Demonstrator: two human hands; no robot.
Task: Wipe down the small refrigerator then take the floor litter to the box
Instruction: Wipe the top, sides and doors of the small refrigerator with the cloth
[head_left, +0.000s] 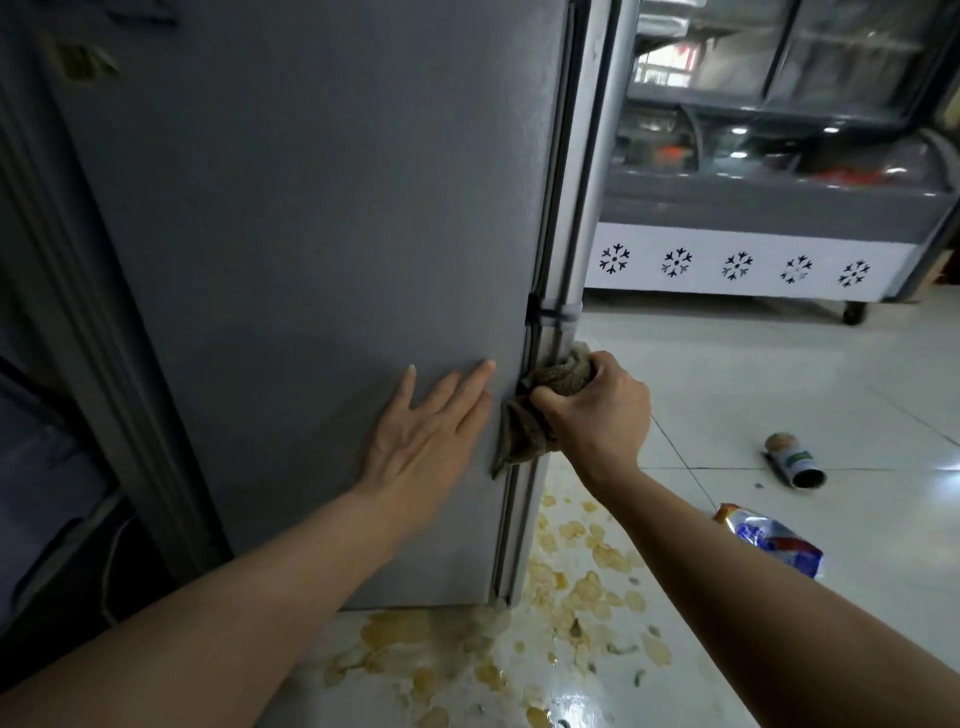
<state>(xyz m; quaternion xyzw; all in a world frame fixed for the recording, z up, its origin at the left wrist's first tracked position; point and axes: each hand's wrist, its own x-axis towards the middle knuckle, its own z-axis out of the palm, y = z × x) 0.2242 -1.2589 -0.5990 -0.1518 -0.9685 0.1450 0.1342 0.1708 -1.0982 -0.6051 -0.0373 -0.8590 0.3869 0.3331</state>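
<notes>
White floor tiles (753, 395) shine under me, and I am close to the small gray refrigerator (311, 234), which stands right in front of me on the left. I see its flat side, and the door edge runs down its right side.

I press my left hand (426, 431) flat on the gray side, low down, with the fingers straight and spread a little. My right hand (597, 410) is curled tight around a brown cloth (540, 400). The cloth is bunched up and pushed against the door edge, just beside my left fingertips. One end of the cloth hangs down below my fist.

On the floor at the bottom of the refrigerator lie lots of yellow chips (582, 587), spread out in a messy patch. Some of them touch the fridge's bottom corner. A little to the right lies a crumpled chip bag (769, 540), blue, white and orange. Farther off lies a can (795, 460) on its side, with its open end toward me.

Behind them stands a long glass-top freezer (769, 218) with snowflake (676, 262) shapes along its white front.
</notes>
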